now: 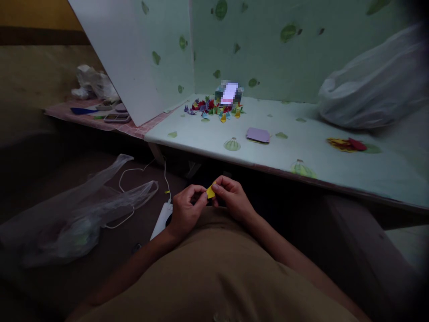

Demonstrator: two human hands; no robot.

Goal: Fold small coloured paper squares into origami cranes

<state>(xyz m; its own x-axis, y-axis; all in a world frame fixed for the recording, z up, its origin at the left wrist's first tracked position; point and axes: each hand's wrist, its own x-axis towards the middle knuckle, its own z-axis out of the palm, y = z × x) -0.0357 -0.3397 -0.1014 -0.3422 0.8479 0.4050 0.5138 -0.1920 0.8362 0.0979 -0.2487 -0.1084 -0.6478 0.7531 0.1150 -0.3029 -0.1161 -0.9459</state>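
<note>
A small folded piece of yellow paper (210,192) is held up close to my body, below the table's front edge. My left hand (188,206) pinches its left end between thumb and fingers. At its right end, my right hand (233,197) grips it the same way, partly covering it. Several small folded paper cranes (209,106) in red, purple, yellow, blue and green crowd together at the back of the table. Nearer to me lies a stack of purple paper squares (258,135).
A phone (229,93) leans upright behind the cranes. On the right are red and yellow paper pieces (346,144) and a large white plastic bag (372,85). Down at the left sit a clear plastic bag (80,228), a white power strip (161,220) and its cable.
</note>
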